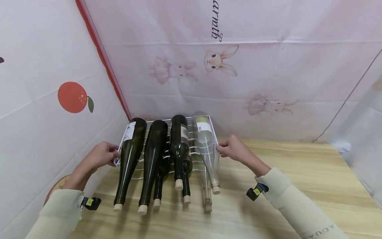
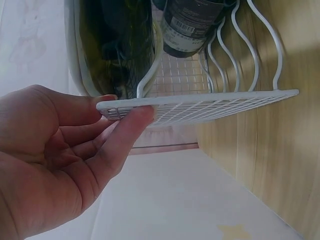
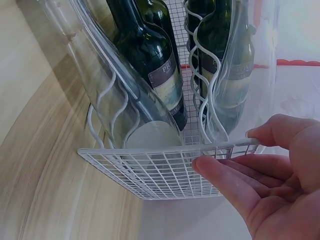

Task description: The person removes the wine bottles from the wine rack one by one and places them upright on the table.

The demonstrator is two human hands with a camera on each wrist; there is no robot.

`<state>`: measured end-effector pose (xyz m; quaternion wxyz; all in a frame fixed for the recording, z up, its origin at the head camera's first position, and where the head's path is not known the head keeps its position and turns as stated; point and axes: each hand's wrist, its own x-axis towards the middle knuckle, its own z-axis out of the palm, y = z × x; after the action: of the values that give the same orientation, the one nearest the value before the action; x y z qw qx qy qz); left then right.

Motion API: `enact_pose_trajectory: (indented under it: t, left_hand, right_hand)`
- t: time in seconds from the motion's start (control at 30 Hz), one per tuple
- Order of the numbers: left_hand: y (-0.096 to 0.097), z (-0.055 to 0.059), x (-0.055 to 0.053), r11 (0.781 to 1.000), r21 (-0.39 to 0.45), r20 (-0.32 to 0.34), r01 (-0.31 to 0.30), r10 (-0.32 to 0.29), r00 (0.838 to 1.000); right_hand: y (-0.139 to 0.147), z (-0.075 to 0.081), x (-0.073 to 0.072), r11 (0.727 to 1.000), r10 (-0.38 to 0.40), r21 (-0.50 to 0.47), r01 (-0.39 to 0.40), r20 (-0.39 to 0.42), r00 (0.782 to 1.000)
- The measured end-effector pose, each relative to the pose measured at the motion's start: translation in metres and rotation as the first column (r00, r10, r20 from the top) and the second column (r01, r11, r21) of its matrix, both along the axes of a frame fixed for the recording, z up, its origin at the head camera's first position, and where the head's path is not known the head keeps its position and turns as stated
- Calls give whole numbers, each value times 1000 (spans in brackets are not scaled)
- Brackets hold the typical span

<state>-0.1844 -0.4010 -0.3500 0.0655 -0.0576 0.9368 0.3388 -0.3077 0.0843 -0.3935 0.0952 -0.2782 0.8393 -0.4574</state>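
A creased pale-pink backdrop (image 1: 298, 73) printed with rabbits (image 1: 213, 61) fills the upper middle and upper right of the head view. At left, a white hanging (image 1: 32, 139) bears a red fruit (image 1: 72, 97); a red edge (image 1: 99, 53) separates them. A wood-grain surface (image 1: 313, 172) spans the lower right.

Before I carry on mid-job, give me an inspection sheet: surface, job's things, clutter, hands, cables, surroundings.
Surface: light wood-grain table.
Job's things: white metal wire rack holding five dark glass bottles and two clear glass bottles, all corked, necks toward the person.
Clutter: blurred whitish shape by the table's far right corner, too unclear to name.
Hands: left hand and right hand each pinch the rack's side at its end.
Cables: nothing seen for certain; a thin dark line at right may be a seam.
Surroundings: white fruit-print sheet at left, pink rabbit-print sheet behind.
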Motion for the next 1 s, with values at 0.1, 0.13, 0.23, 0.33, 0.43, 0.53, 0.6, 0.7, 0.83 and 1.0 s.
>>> enact_pose_trajectory:
  t: [0.1,0.13,0.23,0.33,0.43,0.53,0.6,0.7,0.83,1.0]
  left_hand:
    - [2,4,0,1000,10,-2,-3,3,1000]
    - [2,4,0,1000,13,-3,-3,3,1000]
    - [2,4,2,1000,16,3,-8,8,1000]
    - [2,2,4,1000,9,10,-13,13,1000]
    - [2,2,2,1000,14,14,-22,22,1000]
    - [3,4,0,1000,19,12,-22,21,1000]
    - [4,5,-1,999,22,10,-24,24,1000]
    - [5,7,0,999,16,8,-31,31,999]
    - [7,7,2,999,21,13,-41,40,999]
    - [8,6,3,999,29,11,-43,43,999]
  right_hand:
    - [0,3,0,1000,-1,2,1,-3,1000]
    - [0,3,0,1000,-4,4,4,-6,1000]
    - [0,2,1,1000,-2,12,2,-2,1000]
    - [-1,2,1,1000,9,21,-9,2,1000]
    - [-1,2,0,1000,4,23,-4,12,1000]
    - [0,5,-1,999,-12,34,11,14,1000]
    - [1,7,-1,999,-16,42,15,14,1000]
    - [1,9,-2,998,-13,58,13,5,1000]
    - [2,9,-1,998,-8,64,8,3,1000]
    - [1,8,-2,998,0,67,0,1,1000]
